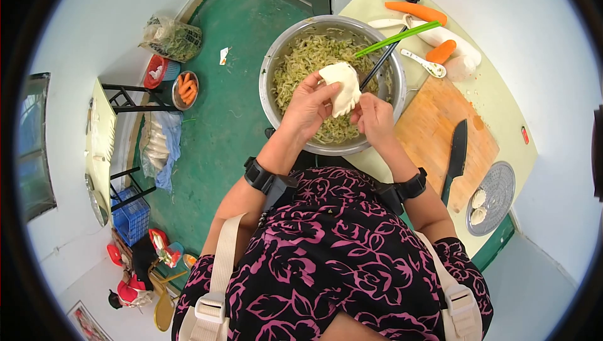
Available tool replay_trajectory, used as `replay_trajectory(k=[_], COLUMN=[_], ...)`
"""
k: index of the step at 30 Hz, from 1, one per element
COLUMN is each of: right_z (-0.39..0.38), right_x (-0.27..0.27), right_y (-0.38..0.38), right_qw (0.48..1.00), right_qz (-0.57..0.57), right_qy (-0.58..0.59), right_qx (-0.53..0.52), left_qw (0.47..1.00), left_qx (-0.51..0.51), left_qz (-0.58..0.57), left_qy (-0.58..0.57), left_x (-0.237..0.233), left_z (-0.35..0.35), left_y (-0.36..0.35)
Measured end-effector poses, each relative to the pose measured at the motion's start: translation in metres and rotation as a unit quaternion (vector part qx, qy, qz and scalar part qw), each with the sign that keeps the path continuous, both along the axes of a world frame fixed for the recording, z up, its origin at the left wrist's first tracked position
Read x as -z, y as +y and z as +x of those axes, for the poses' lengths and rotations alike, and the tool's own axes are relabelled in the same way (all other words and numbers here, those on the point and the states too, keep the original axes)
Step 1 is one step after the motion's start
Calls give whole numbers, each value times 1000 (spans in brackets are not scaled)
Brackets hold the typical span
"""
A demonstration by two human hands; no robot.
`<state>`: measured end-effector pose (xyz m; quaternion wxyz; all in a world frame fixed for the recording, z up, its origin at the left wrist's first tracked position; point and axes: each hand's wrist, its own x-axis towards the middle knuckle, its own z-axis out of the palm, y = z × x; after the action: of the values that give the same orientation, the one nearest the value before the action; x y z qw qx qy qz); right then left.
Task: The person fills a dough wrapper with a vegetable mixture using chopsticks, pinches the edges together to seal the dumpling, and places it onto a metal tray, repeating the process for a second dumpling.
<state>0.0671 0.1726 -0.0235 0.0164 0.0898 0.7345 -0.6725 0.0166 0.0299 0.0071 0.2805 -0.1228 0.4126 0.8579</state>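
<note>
Over a large metal bowl (pixel 271 121) full of shredded green filling (pixel 298 61), a pale, folded dumpling (pixel 341 87) is held up. My left hand (pixel 306 106) grips its left side between thumb and fingers. At its lower right edge, the pleated rim is pinched by my right hand (pixel 375 119); the fingertips are partly hidden. Green chopsticks (pixel 399 39) and a dark-handled utensil (pixel 388 52) lean across the bowl's right rim, the latter's lower end behind the dumpling and in the filling.
Right of the bowl, a table (pixel 509 105) bears a cutting board (pixel 440 121), a knife (pixel 457 152), a white spoon (pixel 422 61), carrots (pixel 418 12), a long white radish (pixel 449 40) and a perforated tray (pixel 496 193) with two dumplings (pixel 478 199). Another person (pixel 135 287) is at lower left.
</note>
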Motion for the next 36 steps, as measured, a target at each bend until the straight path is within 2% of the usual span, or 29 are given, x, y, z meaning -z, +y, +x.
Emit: replay_trajectory(k=[4,10,16,21,25,28,31,36], right_z=[-4,-7,-8,-6,-1,4,-1,-1], right_x=[9,6,6,3,0,4,9,5], right_y=[12,3,1,-1,-3,9,11,3], right_qw=[999,989,993,988,984,995,1000,989], right_qz=[-7,81,59,106,124,-35,-4,68], right_qy=[-26,119,89,108,117,51,22,123], right_qx=[35,-21,-41,-41,-60,-82,-17,-44], left_qw=[999,999,999,1000,999,999,999,999], left_qx=[-15,9,24,7,4,1,18,34], left_qz=[13,-5,-14,2,-34,-34,-36,-28], left_qy=[-32,-39,-25,-15,-3,3,-14,-18], left_x=[2,8,6,9,8,2,0,4], left_z=[0,2,5,4,3,3,3,4], left_y=[-2,-2,-2,-1,-1,-1,-4,-2])
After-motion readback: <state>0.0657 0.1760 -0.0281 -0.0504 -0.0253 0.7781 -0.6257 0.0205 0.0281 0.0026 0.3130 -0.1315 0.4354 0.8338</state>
